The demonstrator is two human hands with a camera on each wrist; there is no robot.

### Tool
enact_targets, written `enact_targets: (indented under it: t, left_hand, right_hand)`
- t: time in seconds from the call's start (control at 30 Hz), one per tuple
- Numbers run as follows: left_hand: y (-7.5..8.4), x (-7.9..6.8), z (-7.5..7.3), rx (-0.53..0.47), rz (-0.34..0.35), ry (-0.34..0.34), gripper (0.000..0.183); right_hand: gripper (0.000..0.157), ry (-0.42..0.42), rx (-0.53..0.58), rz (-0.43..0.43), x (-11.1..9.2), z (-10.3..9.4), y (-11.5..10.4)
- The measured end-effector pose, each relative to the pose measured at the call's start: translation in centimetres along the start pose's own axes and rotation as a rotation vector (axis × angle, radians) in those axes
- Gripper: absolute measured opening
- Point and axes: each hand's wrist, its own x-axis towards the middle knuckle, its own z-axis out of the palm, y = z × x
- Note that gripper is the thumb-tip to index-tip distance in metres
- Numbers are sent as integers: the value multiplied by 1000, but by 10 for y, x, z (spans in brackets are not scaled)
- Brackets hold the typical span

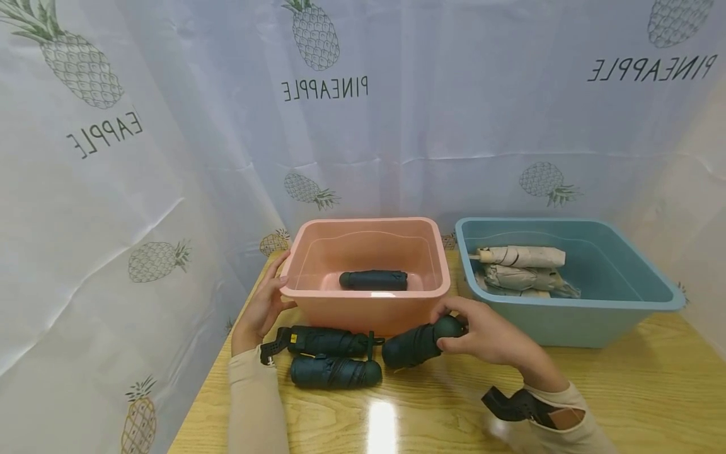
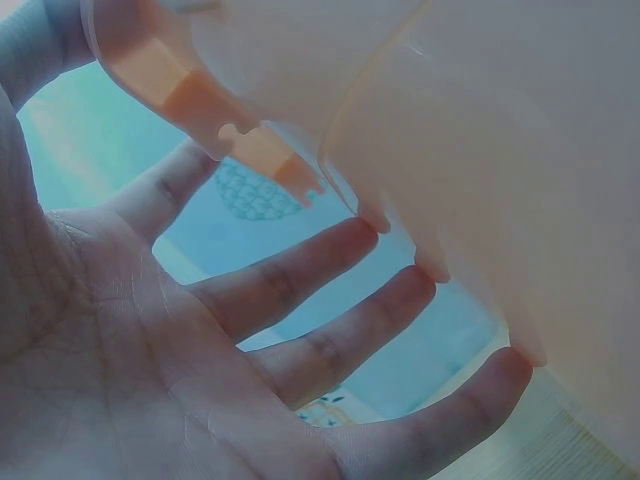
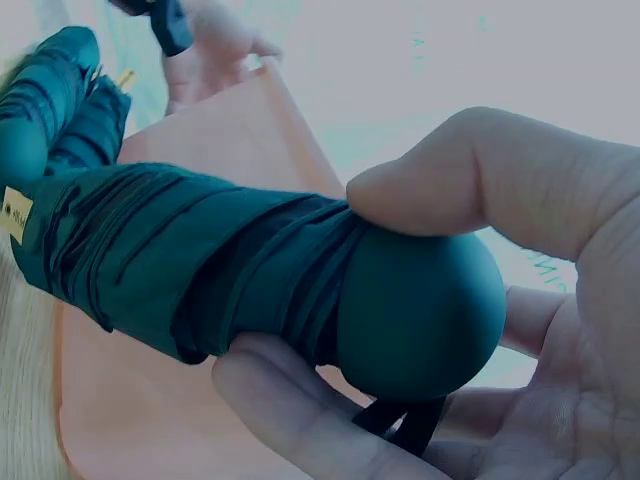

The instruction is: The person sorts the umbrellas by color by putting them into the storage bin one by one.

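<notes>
A dark green folded umbrella [image 1: 416, 345] is in my right hand [image 1: 482, 331], which pinches it by its rounded handle. The right wrist view shows thumb and fingers on opposite sides of this umbrella [image 3: 220, 270], a black strap hanging from its end. My left hand [image 1: 263, 309] rests against the left side of the pink bin [image 1: 365, 313]. In the left wrist view its spread, nearly straight fingers [image 2: 310, 355] touch the bin's outer wall with their tips. Two more dark folded umbrellas lie on the table before the bin, the rear one [image 1: 329, 342] behind the front one [image 1: 334, 373].
Another dark folded umbrella [image 1: 374, 280] lies inside the pink bin. On the right, a blue bin [image 1: 567, 321] holds several pale folded umbrellas [image 1: 522, 256]. Both stand on a wooden table [image 1: 442, 416], backed by a pineapple-print curtain [image 1: 431, 126].
</notes>
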Motion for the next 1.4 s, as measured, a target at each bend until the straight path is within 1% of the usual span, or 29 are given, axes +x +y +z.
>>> enact_targets:
  t: [0.23, 0.3, 0.47, 0.6, 0.67, 0.8, 0.87, 1.07, 1.23, 1.4]
  left_hand:
    - [-2, 2, -1, 0, -6, 7, 60]
    - [-2, 3, -1, 0, -8, 7, 61]
    - [-1, 3, -2, -4, -14, 2, 61]
    - [1, 2, -1, -14, -17, 1, 61]
    - [2, 2, 0, -15, -17, 1, 60]
    - [1, 3, -1, -9, -15, -3, 61]
    - [1, 3, -1, -8, -15, -5, 61]
    - [2, 2, -1, -9, -12, -9, 62]
    - [1, 3, -2, -5, -11, 0, 61]
    - [0, 3, -1, 0, -16, 6, 61]
  right_hand:
    - [21, -49, 169, 3, -3, -11, 1]
    - [20, -50, 209, -22, -4, -15, 2]
    - [20, -47, 312, -115, -4, -22, 6]
    - [21, -32, 410, -156, -5, -26, 8]
    - [22, -2, 427, -163, -6, -26, 8]
    - [24, 65, 438, -138, -8, -27, 9]
    - [26, 84, 468, -129, -8, -27, 9]
    - [28, 97, 568, -140, -6, -26, 6]
    - [29, 78, 642, -164, -5, -24, 5]
    - [30, 103, 672, -155, -6, -23, 5]
